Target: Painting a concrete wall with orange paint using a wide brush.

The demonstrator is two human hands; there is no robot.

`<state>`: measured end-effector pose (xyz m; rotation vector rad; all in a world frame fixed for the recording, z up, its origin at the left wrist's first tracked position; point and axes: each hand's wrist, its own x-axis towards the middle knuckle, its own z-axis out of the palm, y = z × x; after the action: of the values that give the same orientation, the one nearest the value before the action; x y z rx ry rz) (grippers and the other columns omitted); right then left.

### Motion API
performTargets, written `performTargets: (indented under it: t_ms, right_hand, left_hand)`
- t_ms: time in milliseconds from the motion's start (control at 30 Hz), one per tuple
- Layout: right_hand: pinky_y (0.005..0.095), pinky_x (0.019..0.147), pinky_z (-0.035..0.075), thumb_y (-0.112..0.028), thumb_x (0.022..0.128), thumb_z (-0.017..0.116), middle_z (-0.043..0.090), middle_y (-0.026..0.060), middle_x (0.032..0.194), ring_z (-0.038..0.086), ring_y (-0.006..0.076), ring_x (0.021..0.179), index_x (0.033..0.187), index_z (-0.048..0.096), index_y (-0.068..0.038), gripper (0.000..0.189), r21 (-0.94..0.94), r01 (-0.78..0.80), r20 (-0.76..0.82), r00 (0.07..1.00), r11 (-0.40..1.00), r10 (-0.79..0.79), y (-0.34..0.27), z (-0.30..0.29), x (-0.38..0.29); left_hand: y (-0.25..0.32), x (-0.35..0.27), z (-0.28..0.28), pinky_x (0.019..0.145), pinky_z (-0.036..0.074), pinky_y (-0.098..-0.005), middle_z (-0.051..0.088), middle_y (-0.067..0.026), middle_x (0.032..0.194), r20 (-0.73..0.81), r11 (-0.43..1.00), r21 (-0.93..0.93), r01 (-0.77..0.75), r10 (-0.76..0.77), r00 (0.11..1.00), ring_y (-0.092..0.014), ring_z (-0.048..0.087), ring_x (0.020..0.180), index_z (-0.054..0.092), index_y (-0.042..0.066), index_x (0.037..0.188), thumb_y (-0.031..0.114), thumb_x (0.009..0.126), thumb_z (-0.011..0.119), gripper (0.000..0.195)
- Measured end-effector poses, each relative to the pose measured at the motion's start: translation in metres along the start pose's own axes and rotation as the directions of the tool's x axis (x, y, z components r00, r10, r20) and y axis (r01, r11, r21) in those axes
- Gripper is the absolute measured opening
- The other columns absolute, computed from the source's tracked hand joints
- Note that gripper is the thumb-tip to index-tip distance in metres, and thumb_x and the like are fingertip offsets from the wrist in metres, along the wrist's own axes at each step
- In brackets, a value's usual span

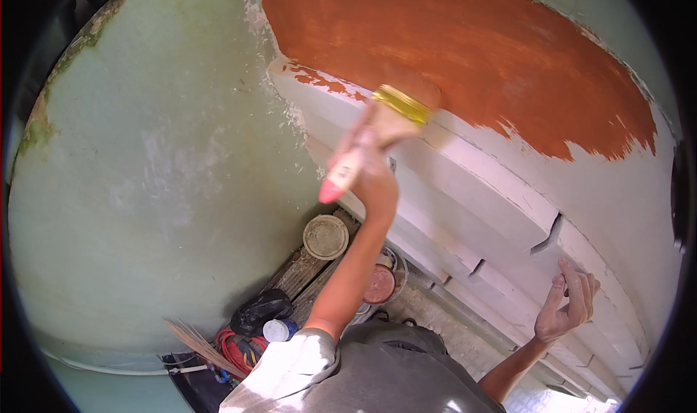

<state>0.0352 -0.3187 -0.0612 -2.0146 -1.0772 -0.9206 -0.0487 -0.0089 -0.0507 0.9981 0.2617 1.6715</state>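
In my left hand (375, 179) is a wide flat paintbrush (403, 105) with a pale wooden handle, a red handle tip and a yellow metal ferrule. Its blurred bristles meet the lower edge of a rust-orange painted area (463, 48) on the white upper wall. Stepped white moulding (463, 184) runs below that paint, and some orange has reached its upper left edge. My right hand (569, 301) is raised in front of the moulding at the right, fingers loosely curled with a gap at the thumb, holding nothing. Whether it touches the moulding I cannot tell.
A pale green wall (163, 168) stands at the left. Below are wooden planks (297, 274) with a round lidded bucket (325, 237), a container of reddish paint (379, 284), a black plastic bag (261, 310), a small white-lidded can (277, 330), red cable (234, 347) and bundled thin sticks (204, 345).
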Motion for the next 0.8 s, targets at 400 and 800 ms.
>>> performTargets:
  t_ms: [400, 800]
  right_hand:
    - [0.0346, 0.072, 0.033, -0.006, 0.081, 0.06, 0.065, 0.0098, 0.074, 0.046, 0.022, 0.065, 0.1, 0.074, 0.001, 0.025, 0.011, 0.02, 0.02, 1.0, 1.0, -0.02, -0.001, 0.0, 0.003]
    - [0.0339, 0.072, 0.035, -0.003, 0.08, 0.059, 0.062, 0.0071, 0.073, 0.043, 0.02, 0.065, 0.098, 0.074, -0.001, 0.023, 0.01, 0.037, -0.009, 0.999, 0.999, -0.037, -0.003, 0.002, 0.005]
  left_hand:
    - [-0.006, -0.02, 0.002, 0.084, 0.056, -0.0325, 0.066, -0.0218, 0.111, 0.057, 0.995, 0.103, 0.004, -0.01, 0.998, -0.024, 0.066, 0.096, 0.06, -0.013, 0.12, 0.009, 0.094, 0.049, 0.036]
    - [-0.003, -0.016, 0.025, 0.085, 0.056, -0.0357, 0.065, -0.0205, 0.107, -0.084, 0.998, 0.054, -0.028, 0.032, 0.996, -0.025, 0.066, 0.095, 0.058, -0.014, 0.123, 0.01, 0.097, 0.046, 0.038]
